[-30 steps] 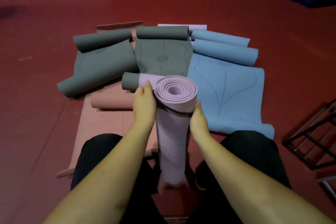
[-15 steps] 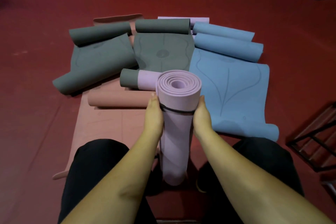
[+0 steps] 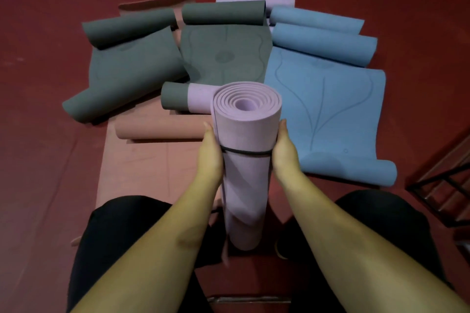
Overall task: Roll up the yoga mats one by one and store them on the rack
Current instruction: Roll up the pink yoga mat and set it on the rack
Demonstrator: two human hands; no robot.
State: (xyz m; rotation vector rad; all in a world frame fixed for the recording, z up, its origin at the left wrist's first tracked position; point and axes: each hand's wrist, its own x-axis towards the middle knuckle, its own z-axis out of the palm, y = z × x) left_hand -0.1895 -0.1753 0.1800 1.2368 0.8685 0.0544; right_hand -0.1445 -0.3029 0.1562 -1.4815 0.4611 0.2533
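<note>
The rolled lilac mat [image 3: 245,160] stands upright on the floor between the person's knees, its spiral end facing up. The left hand [image 3: 210,157] and right hand [image 3: 284,152] press flat against its two sides, fingers straight along the roll rather than wrapped around it, at the level of a thin black band [image 3: 244,159] that circles the roll. The foam looks light, soft and slightly grippy (it will likely dent under pressure, not slip). A good hold is probably around the middle, near the band, so the coil cannot loosen. The dark metal rack [image 3: 447,185] waits at the right edge, well apart from it.
</note>
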